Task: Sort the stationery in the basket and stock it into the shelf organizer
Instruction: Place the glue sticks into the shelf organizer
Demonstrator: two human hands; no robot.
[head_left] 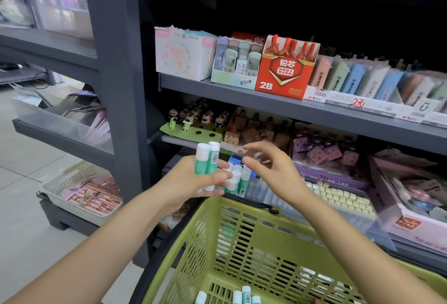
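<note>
My left hand (200, 182) is closed around two green glue sticks with white caps (207, 158), held upright above the green basket's far rim. My right hand (268, 165) hovers just to the right, fingers spread and holding nothing, over several more glue sticks (238, 179) standing in the lower shelf organizer. The green plastic basket (254, 238) fills the lower middle. Several glue sticks (246, 295) lie at its bottom near the frame's lower edge.
The grey shelf (266, 100) above carries a white box, eraser packs and a red 2B lead box (285, 71). The shelf below it holds panda pens (193, 116) and purple items. A white basket of pink packs (79, 190) sits low on the left.
</note>
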